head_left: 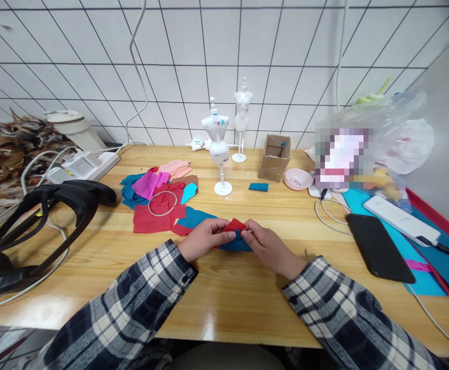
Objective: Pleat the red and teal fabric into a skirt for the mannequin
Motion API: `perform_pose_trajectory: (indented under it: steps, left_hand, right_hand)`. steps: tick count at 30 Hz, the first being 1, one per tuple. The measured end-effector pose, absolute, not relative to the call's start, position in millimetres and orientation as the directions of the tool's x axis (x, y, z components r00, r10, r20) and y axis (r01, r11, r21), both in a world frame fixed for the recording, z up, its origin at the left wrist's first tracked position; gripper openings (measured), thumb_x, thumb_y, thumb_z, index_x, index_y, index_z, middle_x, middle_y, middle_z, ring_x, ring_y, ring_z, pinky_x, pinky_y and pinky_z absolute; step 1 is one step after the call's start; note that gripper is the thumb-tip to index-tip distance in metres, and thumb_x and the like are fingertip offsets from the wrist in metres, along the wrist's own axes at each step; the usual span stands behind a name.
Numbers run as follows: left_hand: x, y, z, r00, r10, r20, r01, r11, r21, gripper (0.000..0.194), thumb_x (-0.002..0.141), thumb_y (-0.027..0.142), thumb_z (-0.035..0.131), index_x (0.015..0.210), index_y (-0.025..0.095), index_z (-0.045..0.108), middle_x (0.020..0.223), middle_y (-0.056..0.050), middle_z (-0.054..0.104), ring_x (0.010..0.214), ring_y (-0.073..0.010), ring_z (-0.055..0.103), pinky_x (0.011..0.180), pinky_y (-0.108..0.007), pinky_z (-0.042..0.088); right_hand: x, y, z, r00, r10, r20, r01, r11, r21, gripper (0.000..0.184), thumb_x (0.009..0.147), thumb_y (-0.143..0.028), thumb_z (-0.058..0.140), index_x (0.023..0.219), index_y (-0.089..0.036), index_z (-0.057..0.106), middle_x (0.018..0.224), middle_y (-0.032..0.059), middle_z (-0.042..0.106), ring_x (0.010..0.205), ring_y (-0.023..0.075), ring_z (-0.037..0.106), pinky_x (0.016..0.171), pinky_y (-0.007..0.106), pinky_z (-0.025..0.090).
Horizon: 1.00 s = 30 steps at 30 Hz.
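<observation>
Just right of the middle of the table, my two hands meet over a small folded red piece (235, 224) that looks like crepe paper. My left hand (207, 237) is closed, its thumb pressing on the left side of this red piece. Thumb and fingers of my right hand (265, 246) pinch its right edge. Below and between the fingers shows a dark blue piece (236, 242) of similar material; whether it is joined to the red one I cannot tell. Another blue sheet (197, 218) lies flat beyond my left hand.
Coloured scraps (158, 218) with a metal ring (149, 204) lie to the left, near a black headset frame (81, 205). Behind stand a front mini mannequin (217, 139), a back mannequin (241, 115), a cardboard box (273, 167) and a pink bowl (299, 186). A black phone (378, 249) is at right.
</observation>
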<state>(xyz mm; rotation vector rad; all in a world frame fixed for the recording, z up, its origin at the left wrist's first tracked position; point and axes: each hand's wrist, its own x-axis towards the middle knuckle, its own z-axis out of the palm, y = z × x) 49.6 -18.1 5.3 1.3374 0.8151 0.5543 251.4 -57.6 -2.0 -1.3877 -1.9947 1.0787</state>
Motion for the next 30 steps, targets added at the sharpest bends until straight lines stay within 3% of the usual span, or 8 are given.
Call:
perform_pose_trajectory:
  steps: [7,30]
  left_hand:
    - [52.0,-18.4,2.7,0.570,0.795,-0.211,0.045,0.226,0.973,0.038,0.078,0.046,0.071,0.095,0.012,0.075,0.094,-0.007,0.075,0.083,-0.0183,0.063,0.075,-0.027,0.047]
    - [54.0,-17.4,-1.5,0.565,0.807,-0.171,0.177,0.084,0.981,0.041,0.080,0.051,0.066,0.089,0.011,0.072,0.085,-0.005,0.071,0.078,-0.0164,0.059,0.075,-0.027,0.046]
  right_hand:
    - [253.8,-56.9,-2.6,-0.392,0.919,-0.042,0.536,0.191,-0.822,0.025,0.099,-0.043,0.034,0.086,-0.023,0.042,0.070,-0.0033,0.051,0.064,0.0150,0.047,0.059,0.027,0.031]
    - [251.8,-57.1,-2.2,-0.371,0.928,-0.040,0.539,0.180,-0.823,0.024,0.100,-0.042,0.035,0.090,-0.023,0.046,0.072,-0.0025,0.055,0.065,0.0151,0.050,0.061,0.027,0.034]
